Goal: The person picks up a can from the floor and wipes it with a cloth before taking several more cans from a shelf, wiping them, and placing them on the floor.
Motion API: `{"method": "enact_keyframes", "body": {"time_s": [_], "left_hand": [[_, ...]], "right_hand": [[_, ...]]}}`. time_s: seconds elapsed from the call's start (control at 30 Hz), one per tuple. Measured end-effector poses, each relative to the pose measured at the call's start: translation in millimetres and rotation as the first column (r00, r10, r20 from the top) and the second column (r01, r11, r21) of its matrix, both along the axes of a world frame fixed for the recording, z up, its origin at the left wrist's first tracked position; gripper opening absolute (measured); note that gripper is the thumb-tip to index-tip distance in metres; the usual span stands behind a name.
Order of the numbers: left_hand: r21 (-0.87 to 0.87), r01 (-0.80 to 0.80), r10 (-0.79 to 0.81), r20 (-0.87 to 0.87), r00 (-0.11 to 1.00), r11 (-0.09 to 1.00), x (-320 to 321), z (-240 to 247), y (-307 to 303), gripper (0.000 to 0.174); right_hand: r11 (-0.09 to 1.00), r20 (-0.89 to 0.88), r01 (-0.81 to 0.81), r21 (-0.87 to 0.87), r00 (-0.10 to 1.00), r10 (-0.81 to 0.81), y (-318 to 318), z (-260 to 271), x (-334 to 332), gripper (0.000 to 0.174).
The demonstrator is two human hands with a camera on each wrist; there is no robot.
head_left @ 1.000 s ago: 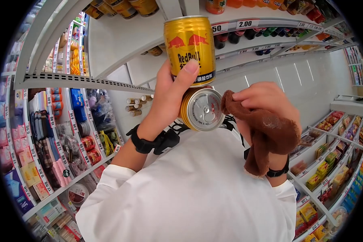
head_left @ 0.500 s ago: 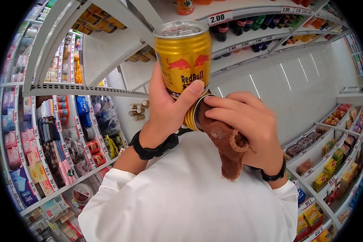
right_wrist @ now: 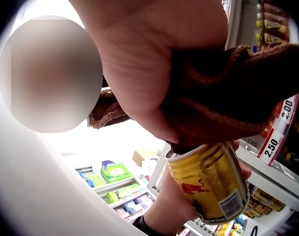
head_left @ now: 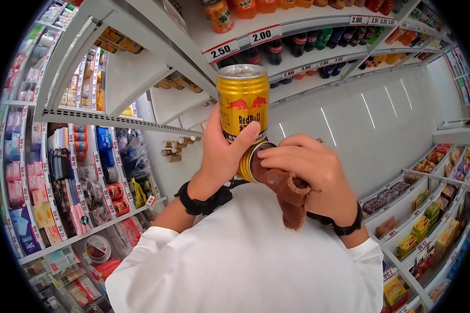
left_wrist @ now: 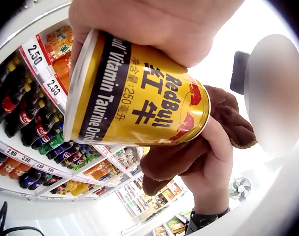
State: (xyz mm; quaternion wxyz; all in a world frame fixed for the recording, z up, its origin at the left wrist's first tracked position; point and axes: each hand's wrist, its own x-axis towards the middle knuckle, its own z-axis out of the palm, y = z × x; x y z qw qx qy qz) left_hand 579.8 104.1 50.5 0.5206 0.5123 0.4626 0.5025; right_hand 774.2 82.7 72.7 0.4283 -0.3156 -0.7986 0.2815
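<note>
My left hand (head_left: 218, 154) grips two gold cans. One can (head_left: 244, 104) stands upright with its red bulls facing me; the other (head_left: 244, 168) lies below it, its end turned toward my right hand. My right hand (head_left: 314, 172) holds a brown cloth (head_left: 285, 189) and presses it with its fingers on the end of the lower can. In the left wrist view a can (left_wrist: 144, 93) lies sideways under my left hand (left_wrist: 154, 24), with the cloth (left_wrist: 169, 160) behind it. The right wrist view shows the cloth (right_wrist: 218, 93) at a can's rim (right_wrist: 208, 182).
Drink shelves with price tags (head_left: 265, 35) curve across the top. Several gold cans (head_left: 172, 151) stand on the floor at the left, beside packed goods shelves (head_left: 62, 177). Snack shelves (head_left: 418, 208) stand at the right, and a white shelf frame (head_left: 115, 121) is at upper left.
The right hand has moved left, bringing the cloth onto the lower can's end. That end has turned rightward, and the upper can now sits lower in the head view. More drink shelf shows.
</note>
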Motion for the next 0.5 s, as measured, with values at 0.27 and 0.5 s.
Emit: {"method": "enact_keyframes", "body": {"time_s": [0.27,0.5], "left_hand": [[-0.008,-0.036,0.035,-0.123,0.992,0.999,-3,-13,-15,0.049],[-0.02,-0.159,0.156,-0.105,0.982,0.987,-25,-14,-39,0.049]], "right_hand": [[0.996,-0.074,0.067,0.066,0.995,-0.062,2,-19,-14,0.036],[0.98,-0.038,-0.198,0.037,0.979,0.199,-3,-11,-38,0.03]]}}
